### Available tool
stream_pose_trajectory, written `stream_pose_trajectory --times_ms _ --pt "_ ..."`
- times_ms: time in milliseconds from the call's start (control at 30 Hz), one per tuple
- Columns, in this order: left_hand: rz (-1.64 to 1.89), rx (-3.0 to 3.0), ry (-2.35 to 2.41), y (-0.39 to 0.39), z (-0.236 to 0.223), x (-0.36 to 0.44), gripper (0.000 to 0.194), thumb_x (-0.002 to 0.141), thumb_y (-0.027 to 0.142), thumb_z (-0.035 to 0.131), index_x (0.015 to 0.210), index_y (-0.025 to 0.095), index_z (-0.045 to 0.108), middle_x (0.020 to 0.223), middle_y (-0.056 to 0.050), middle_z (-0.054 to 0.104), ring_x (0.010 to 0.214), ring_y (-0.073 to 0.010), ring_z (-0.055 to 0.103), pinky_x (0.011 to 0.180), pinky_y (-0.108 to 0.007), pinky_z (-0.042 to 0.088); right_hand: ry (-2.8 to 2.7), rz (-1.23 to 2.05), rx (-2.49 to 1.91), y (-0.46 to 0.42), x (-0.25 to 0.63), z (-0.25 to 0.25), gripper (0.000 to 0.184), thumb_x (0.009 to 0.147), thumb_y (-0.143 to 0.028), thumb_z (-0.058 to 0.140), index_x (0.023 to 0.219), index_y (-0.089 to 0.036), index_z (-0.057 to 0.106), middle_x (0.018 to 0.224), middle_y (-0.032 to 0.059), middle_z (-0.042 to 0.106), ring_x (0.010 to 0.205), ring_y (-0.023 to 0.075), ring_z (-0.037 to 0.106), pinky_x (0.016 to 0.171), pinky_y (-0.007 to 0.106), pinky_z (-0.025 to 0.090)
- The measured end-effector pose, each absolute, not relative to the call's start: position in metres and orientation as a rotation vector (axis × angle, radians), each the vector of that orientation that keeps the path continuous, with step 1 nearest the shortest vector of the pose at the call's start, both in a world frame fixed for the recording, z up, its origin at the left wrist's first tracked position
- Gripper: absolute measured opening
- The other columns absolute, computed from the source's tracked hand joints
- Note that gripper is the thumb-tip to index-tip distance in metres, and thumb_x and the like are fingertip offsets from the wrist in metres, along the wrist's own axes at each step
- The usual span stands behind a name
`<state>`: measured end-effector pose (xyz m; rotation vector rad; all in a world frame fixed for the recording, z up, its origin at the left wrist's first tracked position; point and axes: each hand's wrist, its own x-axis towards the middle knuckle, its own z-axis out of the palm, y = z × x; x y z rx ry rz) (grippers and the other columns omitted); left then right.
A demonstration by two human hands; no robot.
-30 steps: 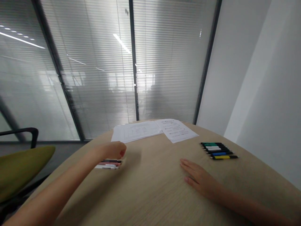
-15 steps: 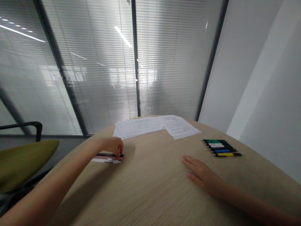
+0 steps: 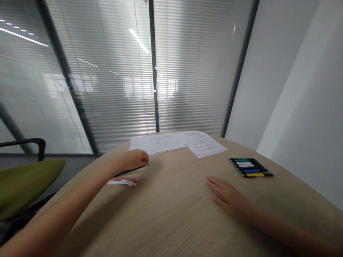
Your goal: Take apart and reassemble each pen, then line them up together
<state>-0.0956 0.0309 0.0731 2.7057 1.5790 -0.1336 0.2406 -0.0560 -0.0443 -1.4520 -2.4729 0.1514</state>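
- While pinching a black pen (image 3: 131, 170) in left hand (image 3: 136, 159) by the table's (image 3: 171, 210) left edge, apparently leaving pink and white pens (image 3: 128, 180) pending
- Resting right hand (image 3: 227, 198) flat, empty, near seemingly finished right-edge pen row (image 3: 249, 171)

The bare left forearm (image 3: 71, 203) slants from the near left toward the middle of the scene; the left hand (image 3: 134, 159) is back uppermost, its fingers curled down and drawn together; the right forearm (image 3: 281, 230), also bare, enters from the near right; the right hand (image 3: 227, 197) is palm down, fingers extended toward the far left, thumb slightly apart; the two hands are well apart.
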Motion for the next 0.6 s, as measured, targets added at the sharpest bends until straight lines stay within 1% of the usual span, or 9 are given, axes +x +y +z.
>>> stream_pose_trajectory --times_ms 33,200,367,500,600 --pt "-0.078 2.728 1.602 0.029 0.077 -0.093 0.027 0.072 0.023 0.041 0.082 0.017 0.065 0.082 -0.007 0.065 0.073 -0.0181 0.057 0.064 -0.025 0.039 -2.475 0.150 -1.455 -0.056 0.240 -0.043 0.047 0.082 -0.032 0.036 0.123 -0.010 0.043 0.131 0.0127 0.035 0.120 0.0233 0.032 0.099 0.042 0.026" --pt "0.492 2.733 1.501 0.018 0.090 -0.078 0.023 0.074 0.027 0.044 0.083 0.015 0.062 0.079 -0.006 0.064 0.070 -0.0168 0.056 0.064 -0.026 0.040 -2.496 0.135 -1.464 -0.057 0.239 -0.041 0.048 0.081 -0.031 0.037 0.123 -0.008 0.041 0.131 0.0132 0.034 0.121 0.0235 0.030 0.099 0.041 0.026" --pt "0.966 2.377 1.289 0.009 0.091 -0.065 0.017 0.071 0.030 0.050 0.075 0.015 0.058 0.072 -0.003 0.061 0.068 -0.0156 0.056 0.065 -0.027 0.041 -2.491 0.141 -1.457 -0.057 0.238 -0.040 0.047 0.080 -0.030 0.039 0.122 -0.008 0.043 0.130 0.0140 0.036 0.120 0.0240 0.033 0.099 0.041 0.028" --pt "1.244 1.942 1.053 -0.003 0.089 -0.048 0.010 0.068 0.025 0.056 0.068 0.016 0.056 0.065 0.001 0.059 0.064 -0.0117 0.055 0.066 -0.025 0.043 -2.505 0.122 -1.446 -0.058 0.238 -0.040 0.048 0.081 -0.031 0.037 0.123 -0.006 0.042 0.130 0.0144 0.036 0.120 0.0239 0.033 0.099 0.042 0.027" --pt "1.285 1.679 0.933 -0.010 0.082 -0.036 0.008 0.068 0.023 0.058 0.070 0.015 0.057 0.062 0.001 0.058 0.061 -0.0099 0.054 0.065 -0.023 0.043 -2.506 0.099 -1.438 -0.058 0.238 -0.040 0.048 0.082 -0.030 0.037 0.122 -0.006 0.042 0.130 0.0148 0.036 0.120 0.0243 0.033 0.098 0.043 0.027"
